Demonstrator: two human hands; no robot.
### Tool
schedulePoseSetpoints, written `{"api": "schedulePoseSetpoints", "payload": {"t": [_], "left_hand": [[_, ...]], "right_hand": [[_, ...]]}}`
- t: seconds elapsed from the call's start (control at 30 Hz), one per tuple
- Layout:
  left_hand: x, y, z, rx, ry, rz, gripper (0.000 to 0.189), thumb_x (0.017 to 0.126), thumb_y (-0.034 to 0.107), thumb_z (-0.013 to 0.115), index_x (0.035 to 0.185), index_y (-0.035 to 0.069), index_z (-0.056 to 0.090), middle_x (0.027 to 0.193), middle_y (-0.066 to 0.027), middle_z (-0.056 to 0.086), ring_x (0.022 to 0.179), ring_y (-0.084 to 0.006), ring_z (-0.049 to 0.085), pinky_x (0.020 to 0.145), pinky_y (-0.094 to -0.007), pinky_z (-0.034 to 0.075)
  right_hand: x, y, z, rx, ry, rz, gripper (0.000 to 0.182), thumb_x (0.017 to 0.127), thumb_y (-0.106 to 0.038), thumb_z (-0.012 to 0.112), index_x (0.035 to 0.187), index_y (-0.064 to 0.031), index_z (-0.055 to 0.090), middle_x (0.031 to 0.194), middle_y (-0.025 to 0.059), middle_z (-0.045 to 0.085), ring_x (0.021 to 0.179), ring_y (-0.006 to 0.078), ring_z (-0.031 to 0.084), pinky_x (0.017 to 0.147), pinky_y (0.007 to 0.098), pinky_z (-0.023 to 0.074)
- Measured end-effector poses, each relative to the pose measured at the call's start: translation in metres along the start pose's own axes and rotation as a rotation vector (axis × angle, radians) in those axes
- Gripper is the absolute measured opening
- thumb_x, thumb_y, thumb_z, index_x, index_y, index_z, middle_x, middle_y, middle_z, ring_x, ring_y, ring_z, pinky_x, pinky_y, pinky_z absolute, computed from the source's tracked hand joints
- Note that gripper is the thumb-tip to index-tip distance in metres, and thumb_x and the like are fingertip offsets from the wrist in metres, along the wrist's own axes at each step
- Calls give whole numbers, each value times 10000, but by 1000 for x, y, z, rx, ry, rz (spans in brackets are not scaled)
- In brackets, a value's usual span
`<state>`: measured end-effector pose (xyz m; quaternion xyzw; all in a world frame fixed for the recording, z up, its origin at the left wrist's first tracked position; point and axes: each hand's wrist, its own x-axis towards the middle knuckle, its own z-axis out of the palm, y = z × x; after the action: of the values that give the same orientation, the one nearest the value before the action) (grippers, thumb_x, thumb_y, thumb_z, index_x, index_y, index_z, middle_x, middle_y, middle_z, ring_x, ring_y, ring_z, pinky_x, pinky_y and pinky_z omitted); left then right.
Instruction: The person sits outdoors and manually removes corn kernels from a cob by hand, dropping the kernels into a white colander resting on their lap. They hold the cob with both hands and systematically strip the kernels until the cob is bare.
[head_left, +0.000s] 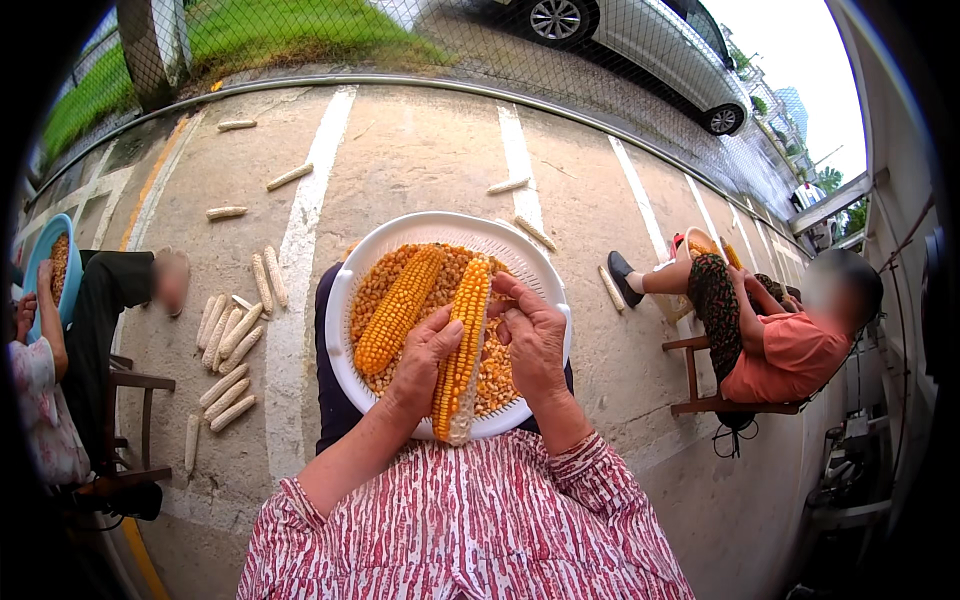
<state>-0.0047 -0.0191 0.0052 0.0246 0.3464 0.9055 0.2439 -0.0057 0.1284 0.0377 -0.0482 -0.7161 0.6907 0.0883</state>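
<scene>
A white plastic basket (551, 281) with slotted sides rests on my lap, holding loose corn kernels (499, 375). My left hand (424, 360) grips a yellow ear of corn (459, 352) by its lower middle, above the basket. That ear is partly shelled: a bare pale strip of cob runs down its right side. My right hand (531, 337) is at the upper right side of the same ear, fingers curled beside the bare strip; whether it holds any kernels I cannot tell. A second ear of corn (399, 309), with its kernels on, lies on the kernels to the left.
Bare corn cobs (232, 330) lie piled on the concrete at left; others are scattered ahead. At left sits a person with a blue basin (71, 270). Another person (780, 352) sits at right on a wooden chair, holding corn. A chain-link fence (450, 45) stands ahead, a car (652, 52) beyond.
</scene>
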Motion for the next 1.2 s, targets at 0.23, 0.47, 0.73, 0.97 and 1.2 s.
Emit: {"api": "schedulePoseSetpoints", "payload": {"t": [0.23, 0.47, 0.73, 0.97, 1.2], "left_hand": [[0, 1, 1, -6, -26, 8, 381, 992, 226, 449, 1291, -11, 452, 1058, -99, 622, 888, -158, 637, 811, -282, 539], [1, -2, 1, -56, -76, 23, 408, 986, 199, 449, 1332, -16, 423, 1170, -97, 590, 1016, -142, 606, 884, -270, 506], [1, -3, -2, -76, -91, 28, 397, 992, 194, 439, 1332, -11, 426, 1150, -81, 598, 996, -129, 604, 882, -262, 504], [-1, 1, -2, -23, -74, -10, 388, 996, 216, 421, 1311, -10, 438, 1105, -89, 614, 906, -138, 635, 778, -249, 544], [0, 4, 3, -34, -34, -15, 371, 997, 229, 414, 1277, -10, 455, 1045, -95, 627, 846, -141, 649, 746, -249, 555]], "right_hand": [[-2, -3, 5, 79, 48, 83, 302, 947, -43, 494, 1221, 57, 569, 1107, 92, 607, 855, 90, 591, 728, 211, 499], [-5, 14, 11, -259, -17, -166, 395, 960, -160, 569, 1292, 47, 516, 956, 20, 587, 822, 76, 546, 750, 213, 468], [-9, 10, 15, -73, 15, -105, 368, 966, -163, 564, 1281, 27, 549, 951, -4, 567, 745, 30, 519, 606, 157, 439], [-8, 16, 4, 257, 9, 158, 337, 934, 8, 506, 1266, 54, 545, 974, 25, 576, 696, 26, 534, 510, 161, 417], [-6, 4, 1, 224, -1, 120, 368, 902, 82, 448, 1255, 39, 543, 1086, 65, 579, 859, 84, 576, 591, 173, 452]]}}
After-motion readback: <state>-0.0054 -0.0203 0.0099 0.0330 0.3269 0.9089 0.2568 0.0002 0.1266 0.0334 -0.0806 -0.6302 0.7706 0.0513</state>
